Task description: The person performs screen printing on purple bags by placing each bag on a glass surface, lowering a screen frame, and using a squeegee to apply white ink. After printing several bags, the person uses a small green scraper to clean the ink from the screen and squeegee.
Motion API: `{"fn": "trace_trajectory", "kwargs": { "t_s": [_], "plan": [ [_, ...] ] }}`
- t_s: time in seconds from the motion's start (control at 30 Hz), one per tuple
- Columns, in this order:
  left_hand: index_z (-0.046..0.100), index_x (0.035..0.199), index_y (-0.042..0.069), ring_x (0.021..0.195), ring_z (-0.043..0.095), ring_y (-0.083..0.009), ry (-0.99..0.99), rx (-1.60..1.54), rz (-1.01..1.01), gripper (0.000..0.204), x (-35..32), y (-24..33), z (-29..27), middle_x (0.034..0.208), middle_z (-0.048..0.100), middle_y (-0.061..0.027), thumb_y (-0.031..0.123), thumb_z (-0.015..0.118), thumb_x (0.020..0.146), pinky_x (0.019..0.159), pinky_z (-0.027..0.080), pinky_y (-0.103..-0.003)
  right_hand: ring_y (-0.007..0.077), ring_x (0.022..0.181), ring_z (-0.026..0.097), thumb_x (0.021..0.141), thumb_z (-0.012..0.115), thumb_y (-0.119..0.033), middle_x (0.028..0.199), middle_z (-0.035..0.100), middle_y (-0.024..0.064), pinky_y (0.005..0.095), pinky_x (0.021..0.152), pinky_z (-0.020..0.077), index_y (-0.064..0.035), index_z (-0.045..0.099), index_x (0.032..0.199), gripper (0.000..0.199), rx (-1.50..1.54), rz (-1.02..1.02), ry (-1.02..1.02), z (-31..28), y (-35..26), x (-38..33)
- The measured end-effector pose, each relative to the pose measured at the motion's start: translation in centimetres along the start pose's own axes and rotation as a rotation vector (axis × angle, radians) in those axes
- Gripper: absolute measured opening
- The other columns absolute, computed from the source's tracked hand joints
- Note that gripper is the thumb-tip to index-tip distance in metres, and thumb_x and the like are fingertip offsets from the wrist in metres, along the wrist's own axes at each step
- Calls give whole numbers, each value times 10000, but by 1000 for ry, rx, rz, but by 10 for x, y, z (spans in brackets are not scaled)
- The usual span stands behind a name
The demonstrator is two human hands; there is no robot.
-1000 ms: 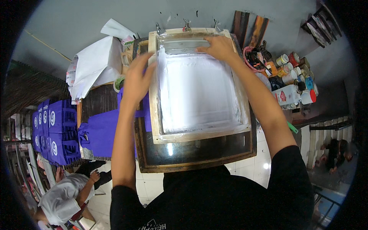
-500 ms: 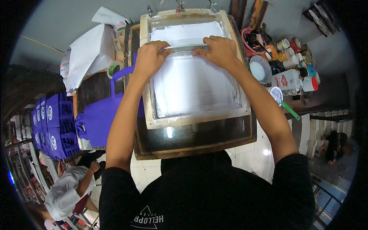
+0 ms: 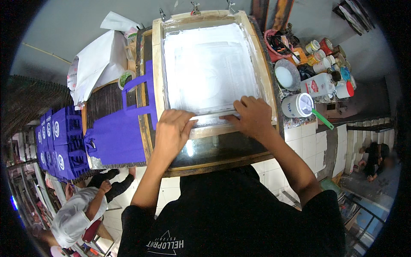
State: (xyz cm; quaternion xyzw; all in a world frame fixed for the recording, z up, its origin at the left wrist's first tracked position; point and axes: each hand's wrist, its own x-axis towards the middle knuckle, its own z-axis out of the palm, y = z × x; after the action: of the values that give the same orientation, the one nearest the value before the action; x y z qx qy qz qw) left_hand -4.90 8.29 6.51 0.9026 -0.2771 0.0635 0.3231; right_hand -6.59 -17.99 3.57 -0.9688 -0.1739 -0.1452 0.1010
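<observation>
My left hand and my right hand grip the two ends of a squeegee. It lies across the near end of a wooden-framed printing screen, against the mesh. White ink is smeared over the mesh. Metal clamps stand at the screen's far edge. Beneath it is a dark, glossy board with a wooden border. A purple tote bag sticks out on the left, its handles reaching the board; whether part of it runs under the screen is hidden.
On the right stand a white ink tub with a green-handled tool, a bowl, a jug and several jars. Printed purple bags hang at the left, below white paper. Another person is at lower left.
Both hands have drawn the squeegee from the far part of the screen toward me, to its near end. The white ink tub on the right now shows past my arm.
</observation>
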Motion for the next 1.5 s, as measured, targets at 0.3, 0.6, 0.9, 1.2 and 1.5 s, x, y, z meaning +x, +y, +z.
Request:
{"fn": "trace_trajectory", "kwargs": {
  "t_s": [0.3,0.6,0.9,1.2,1.5],
  "plan": [
    [477,1431,33,1355,465,-354,132,159,-52,850,-64,-21,16,1436,515,-204,300,869,725,1144,281,-524,232,828,630,702,741,-277,868,616,39,399,698,483,-126,628,864,249,-5,-78,176,5,-9,-30],
    [68,1578,42,1464,290,-362,779,-473,-179,1381,-48,-4,14,1607,251,-229,435,942,584,1211,166,-521,231,818,640,703,722,-258,960,661,7,383,702,482,-125,657,935,275,43,-148,445,-85,-2,18],
    [736,1063,97,1270,512,-277,416,417,-68,263,-22,-26,14,1134,679,-42,106,751,800,1008,271,-449,240,700,620,763,765,-341,746,624,26,393,619,463,-122,648,764,248,-81,-161,691,-155,6,105],
    [649,1231,73,1330,459,-278,315,422,-274,449,-58,-37,8,1353,579,-111,363,692,891,1096,204,-489,321,674,668,859,710,-412,749,688,219,415,652,506,-23,751,911,394,23,96,417,-220,9,157],
    [653,1201,-26,1070,645,-306,-30,104,-962,518,-7,-106,-26,1127,701,-168,391,704,899,1031,371,-506,331,787,715,792,772,-460,836,735,209,415,741,531,-13,761,1020,502,-6,99,487,-260,28,230]
  ]
}}
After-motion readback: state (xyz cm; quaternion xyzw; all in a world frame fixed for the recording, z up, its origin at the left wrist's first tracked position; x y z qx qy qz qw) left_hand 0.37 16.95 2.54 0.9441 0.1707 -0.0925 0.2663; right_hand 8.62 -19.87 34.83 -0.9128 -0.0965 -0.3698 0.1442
